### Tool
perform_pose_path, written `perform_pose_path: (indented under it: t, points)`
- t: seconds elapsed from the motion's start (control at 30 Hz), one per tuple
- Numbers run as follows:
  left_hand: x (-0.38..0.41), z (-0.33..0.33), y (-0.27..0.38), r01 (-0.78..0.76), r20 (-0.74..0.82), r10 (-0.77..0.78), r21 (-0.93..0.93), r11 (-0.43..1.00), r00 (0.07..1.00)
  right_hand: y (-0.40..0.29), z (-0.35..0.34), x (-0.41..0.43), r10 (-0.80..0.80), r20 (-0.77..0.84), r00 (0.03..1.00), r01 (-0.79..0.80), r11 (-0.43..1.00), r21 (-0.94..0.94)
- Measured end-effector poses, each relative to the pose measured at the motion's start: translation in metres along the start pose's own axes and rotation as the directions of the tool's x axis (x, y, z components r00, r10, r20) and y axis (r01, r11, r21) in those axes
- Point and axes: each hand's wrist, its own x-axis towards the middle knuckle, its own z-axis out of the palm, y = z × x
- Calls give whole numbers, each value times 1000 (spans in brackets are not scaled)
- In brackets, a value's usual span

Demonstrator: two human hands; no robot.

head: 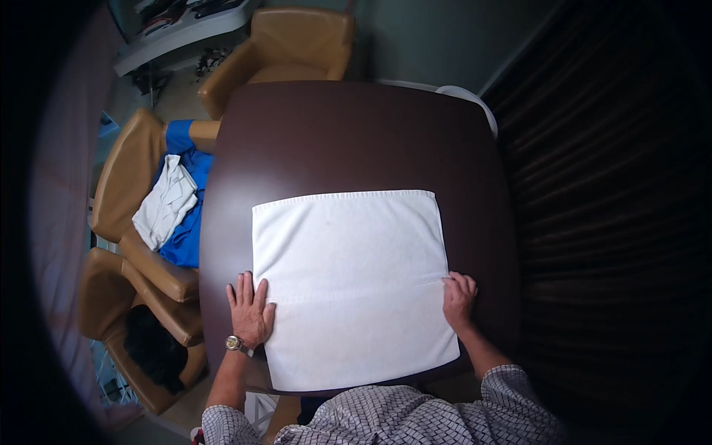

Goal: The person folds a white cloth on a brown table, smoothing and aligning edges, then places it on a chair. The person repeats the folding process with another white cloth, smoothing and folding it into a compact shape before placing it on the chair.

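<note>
A white terry towel (350,245) lies spread out on a dark brown wooden table (356,133), its near edge at the table's front. My left hand (250,311) rests palm down across the towel's left edge, fingers apart and holding nothing. At the right edge, my right hand (459,300) has its fingers curled onto the towel's border and pinches it; the thumb is mostly hidden. A small crease runs inward from those fingertips. Another faint fold line crosses the towel at about the height of my hands.
To the left, a tan leather armchair (119,178) holds blue cloth (186,233) and a crumpled white towel (167,203). A black item (153,345) lies on a nearer armchair (103,300). Another armchair (300,41) stands beyond the table. Dark curtains (601,222) hang at the right.
</note>
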Motion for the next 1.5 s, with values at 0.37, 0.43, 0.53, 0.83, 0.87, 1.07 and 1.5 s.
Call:
perform_pose_path:
  t: [0.37, 0.43, 0.53, 0.83, 0.87, 1.07, 1.5]
  points:
    - [167, -6, -36, -211, -319, 180, -65, 975, 931, -8, 26, 209, 45, 204, 978, -96, 964, 248]
    - [201, -12, -38, -262, -231, 244, -49, 964, 942, -43, 38, 242, 26, 351, 936, -90, 982, 166]
    - [226, -36, -27, -199, 0, 199, 34, 979, 980, -63, 52, 263, 80, 511, 856, -94, 996, 1]
    - [248, -36, -35, -88, 176, 113, -144, 986, 978, -56, 63, 269, 136, 574, 808, -53, 986, -159]
    - [245, -35, -36, -110, 155, 143, -205, 973, 978, -54, 61, 267, 110, 562, 819, -52, 992, -118]
    - [205, -74, -10, -143, -71, 125, -431, 891, 990, -62, 18, 267, 79, 495, 866, -136, 988, 80]
    - [-61, -83, 52, -273, -441, 225, -49, 961, 869, -57, -90, 28, -303, 68, 951, 277, 927, 255]
